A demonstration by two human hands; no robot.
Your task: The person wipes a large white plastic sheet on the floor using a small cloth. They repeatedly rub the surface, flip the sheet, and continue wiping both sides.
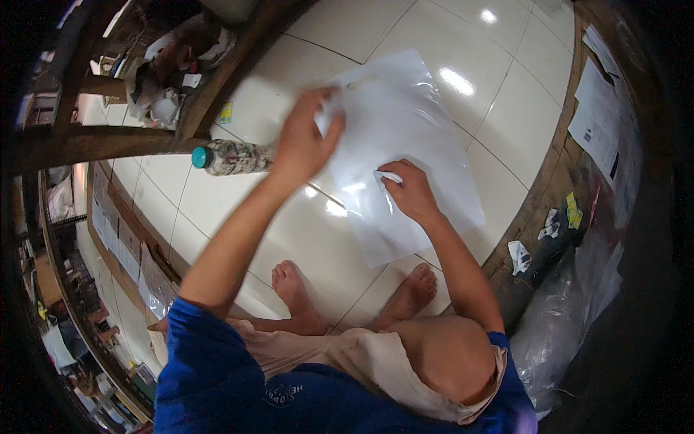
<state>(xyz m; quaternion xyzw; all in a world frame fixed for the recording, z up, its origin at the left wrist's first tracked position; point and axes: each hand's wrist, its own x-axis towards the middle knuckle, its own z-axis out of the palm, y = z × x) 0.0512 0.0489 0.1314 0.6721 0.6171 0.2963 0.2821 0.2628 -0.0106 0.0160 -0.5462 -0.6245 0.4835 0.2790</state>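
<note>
A large, glossy, clear-to-white plastic sheet (405, 123) lies flat on the tiled floor in front of me. My left hand (307, 141) hovers by the sheet's left edge, slightly blurred, thumb and fingers apart, holding nothing that I can see. Over the sheet's lower middle, my right hand (410, 192) is closed, pinching a small white piece (390, 176); its exact kind is not clear. A thin pale strip (363, 82) shows near the sheet's far end. Beside my left wrist is a patterned bottle (235, 157) with a teal cap pointing left.
Wooden framing (217, 79) with cluttered shelves runs along the left. On the right, a wooden board (538, 173) carries printed papers (600, 116) and scraps, with crumpled clear plastic (553, 333) nearer me. My bare feet (408, 293) rest on the tiles below the sheet.
</note>
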